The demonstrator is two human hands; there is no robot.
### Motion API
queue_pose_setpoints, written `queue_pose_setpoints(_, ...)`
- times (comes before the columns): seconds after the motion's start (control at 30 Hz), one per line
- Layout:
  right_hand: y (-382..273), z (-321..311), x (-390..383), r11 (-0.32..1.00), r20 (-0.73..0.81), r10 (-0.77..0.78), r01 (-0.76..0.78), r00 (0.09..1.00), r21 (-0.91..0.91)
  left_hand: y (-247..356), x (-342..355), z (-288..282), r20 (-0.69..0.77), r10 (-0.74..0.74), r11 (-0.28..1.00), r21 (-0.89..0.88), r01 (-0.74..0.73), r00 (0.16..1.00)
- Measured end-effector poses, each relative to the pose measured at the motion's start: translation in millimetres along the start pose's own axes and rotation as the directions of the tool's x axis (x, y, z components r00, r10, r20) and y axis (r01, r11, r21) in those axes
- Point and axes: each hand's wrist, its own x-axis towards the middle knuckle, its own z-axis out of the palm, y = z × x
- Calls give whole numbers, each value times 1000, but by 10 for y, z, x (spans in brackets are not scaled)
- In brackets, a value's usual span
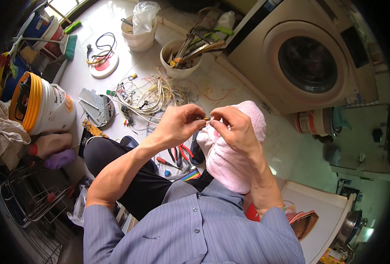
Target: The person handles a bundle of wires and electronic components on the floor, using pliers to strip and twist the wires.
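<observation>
A small brass-coloured metal piece (pixel 206 118) is held between my two hands, mostly covered by fingertips, so its exact kind cannot be made out. My left hand (pixel 176 126) pinches it from the left with thumb and forefinger. From the right, the thumb and forefinger of my right hand (pixel 235 126) close at its other end. Beneath my right hand a pink towel (pixel 230 163) drapes over my knee. On the floor below my hands lie red-handled pliers (pixel 186 152) and a red-handled screwdriver (pixel 167 163).
Tangled wires (pixel 153 94) spread over the floor ahead. Beyond them stand a white bucket (pixel 140 42) and a tub of tools and scraps (pixel 181 70). A washing machine (pixel 265 66) is at the far right, a white bucket with yellow rims (pixel 49 110) at left, and a wire rack (pixel 32 193) near left.
</observation>
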Motion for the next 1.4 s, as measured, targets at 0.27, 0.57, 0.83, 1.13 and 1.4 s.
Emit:
queue_pose_setpoints(0.27, 69, -12, 14, 975, 12, -160, 159, 987, -156, 5, -13, 23, -9, 144, 957, 257, -137, 990)
queue_pose_setpoints(0.57, 214, 49, -18, 987, -28, -125, 121, 992, -108, -46, 4, 45, 29, -40, 997, 61, 38, 999)
queue_pose_setpoints(0.83, 209, 148, -174, 998, 21, 66, -66, 998, 4, -65, 4, 108, -64, 13, 989, 146, -4, 998)
queue_pose_setpoints(1.13, 171, 83, -292, 798, 160, 388, -418, 907, 433, -61, -44, 191, -35, 371, 821, 480, -310, 928)
queue_pose_setpoints(1.4, 166, -140, -288, 912, 51, 361, -364, 931, 188, -62, -36, 93, -56, 134, 982, 140, -125, 989)
